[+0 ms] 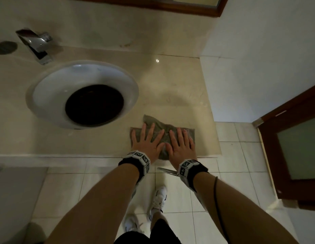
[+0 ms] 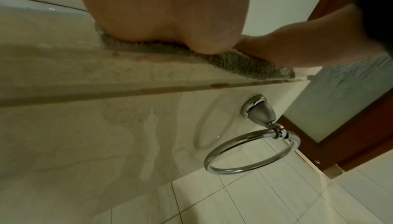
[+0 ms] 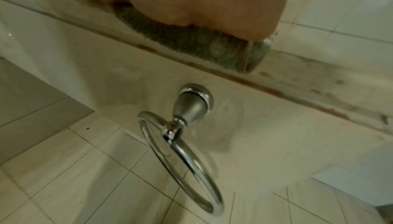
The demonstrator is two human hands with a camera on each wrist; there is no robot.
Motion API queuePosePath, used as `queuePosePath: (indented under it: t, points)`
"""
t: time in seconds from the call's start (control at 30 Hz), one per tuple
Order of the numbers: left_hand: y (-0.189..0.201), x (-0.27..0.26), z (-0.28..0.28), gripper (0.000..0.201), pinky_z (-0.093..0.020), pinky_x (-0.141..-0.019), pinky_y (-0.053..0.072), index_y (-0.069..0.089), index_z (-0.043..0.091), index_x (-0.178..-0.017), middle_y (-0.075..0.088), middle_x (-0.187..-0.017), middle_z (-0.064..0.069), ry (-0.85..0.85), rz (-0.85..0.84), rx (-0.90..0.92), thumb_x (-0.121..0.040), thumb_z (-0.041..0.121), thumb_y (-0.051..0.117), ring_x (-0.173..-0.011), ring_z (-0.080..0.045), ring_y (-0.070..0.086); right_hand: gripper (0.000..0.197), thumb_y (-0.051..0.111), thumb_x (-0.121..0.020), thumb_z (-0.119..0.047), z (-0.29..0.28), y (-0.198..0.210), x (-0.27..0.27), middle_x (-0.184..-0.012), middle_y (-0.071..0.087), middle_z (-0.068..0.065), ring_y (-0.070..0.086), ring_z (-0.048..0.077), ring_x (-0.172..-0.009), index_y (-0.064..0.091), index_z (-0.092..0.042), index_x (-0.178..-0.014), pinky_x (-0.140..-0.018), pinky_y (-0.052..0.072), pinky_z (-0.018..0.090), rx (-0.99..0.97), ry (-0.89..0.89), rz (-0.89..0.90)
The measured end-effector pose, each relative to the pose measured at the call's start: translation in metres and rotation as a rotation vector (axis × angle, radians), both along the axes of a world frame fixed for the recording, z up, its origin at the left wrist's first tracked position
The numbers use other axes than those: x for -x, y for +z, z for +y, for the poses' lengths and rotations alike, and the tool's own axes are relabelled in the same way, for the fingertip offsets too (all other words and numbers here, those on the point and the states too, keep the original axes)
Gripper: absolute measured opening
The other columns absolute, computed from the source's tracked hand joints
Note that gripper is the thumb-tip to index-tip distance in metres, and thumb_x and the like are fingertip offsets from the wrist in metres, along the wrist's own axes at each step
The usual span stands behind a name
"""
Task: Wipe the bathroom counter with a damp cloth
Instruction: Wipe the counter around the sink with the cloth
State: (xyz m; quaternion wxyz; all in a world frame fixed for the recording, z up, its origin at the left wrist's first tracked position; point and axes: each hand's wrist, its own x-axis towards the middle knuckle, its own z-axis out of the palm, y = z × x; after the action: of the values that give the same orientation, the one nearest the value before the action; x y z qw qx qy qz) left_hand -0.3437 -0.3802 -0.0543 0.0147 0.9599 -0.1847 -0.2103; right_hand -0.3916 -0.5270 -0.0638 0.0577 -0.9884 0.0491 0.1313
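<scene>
A grey-green cloth [image 1: 163,128] lies flat on the beige marble counter [image 1: 177,85], near its front edge and to the right of the sink. Both my hands press on it side by side with straight, spread fingers: the left hand [image 1: 147,140] on its left half, the right hand [image 1: 181,143] on its right half. In the left wrist view the heel of the left hand [image 2: 165,17] sits on the cloth [image 2: 244,62] at the counter's edge. The right wrist view shows the right hand [image 3: 202,0] bearing on the cloth [image 3: 191,42], which overhangs the edge slightly.
A white round sink [image 1: 47,88] with a dark bowl sits left of the cloth, a chrome tap [image 1: 36,44] behind it. A chrome towel ring [image 2: 251,152] hangs on the counter's front below my hands. A white wall [image 1: 259,59] and a wooden door [image 1: 294,147] bound the right.
</scene>
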Motion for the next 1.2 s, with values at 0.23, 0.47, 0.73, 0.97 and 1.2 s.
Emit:
queuePosePath:
  t: [0.23,0.47,0.73,0.97,1.2]
  points:
    - [-0.003,-0.027,-0.038,0.055,-0.065,-0.108,-0.014,-0.014,0.047,-0.146,-0.024,-0.158,0.005,-0.045,-0.010,-0.006,-0.095,0.060,0.004,-0.144,-0.027,-0.024,0.059,0.011,-0.099,-0.051,-0.039,0.002,-0.026,-0.160,-0.014,0.002,-0.015,0.021,-0.146,-0.006,-0.030,-0.152,-0.116,-0.010,0.038,-0.021,-0.035,0.034]
    - [-0.008,-0.085,-0.081,0.056,-0.057,-0.110,-0.017,-0.014,0.047,-0.146,-0.025,-0.158,0.008,-0.024,-0.004,0.003,-0.094,0.063,0.002,-0.144,-0.025,-0.024,0.057,0.012,-0.100,-0.049,-0.082,-0.002,-0.089,-0.161,-0.011,0.001,-0.014,0.021,-0.147,-0.003,-0.030,-0.152,-0.117,-0.009,0.038,-0.022,0.009,0.017]
    - [-0.011,-0.130,-0.097,0.056,-0.044,-0.118,-0.007,-0.007,0.041,-0.150,-0.015,-0.161,0.005,0.024,-0.079,0.023,-0.098,0.055,0.010,-0.147,-0.022,-0.015,0.057,0.014,-0.100,-0.050,-0.109,-0.008,-0.144,-0.161,-0.006,0.000,-0.011,0.020,-0.147,0.001,-0.031,-0.152,-0.119,-0.005,0.038,-0.017,0.112,-0.039]
    - [-0.010,-0.120,-0.097,0.057,-0.048,-0.116,-0.008,-0.011,0.041,-0.149,-0.019,-0.160,0.005,0.063,-0.061,0.004,-0.097,0.057,0.008,-0.146,-0.023,-0.017,0.059,0.013,-0.099,-0.052,-0.109,-0.007,-0.135,-0.161,-0.005,0.002,-0.008,0.023,-0.148,0.003,-0.029,-0.153,-0.118,-0.005,0.039,-0.012,0.122,-0.069]
    - [-0.006,-0.067,-0.085,0.056,-0.057,-0.111,-0.013,-0.013,0.045,-0.147,-0.022,-0.159,0.006,0.033,-0.027,-0.007,-0.097,0.058,0.008,-0.146,-0.024,-0.020,0.059,0.015,-0.099,-0.054,-0.095,-0.009,-0.076,-0.161,-0.004,0.001,-0.007,0.022,-0.148,0.004,-0.031,-0.152,-0.118,-0.004,0.040,-0.022,0.047,-0.047]
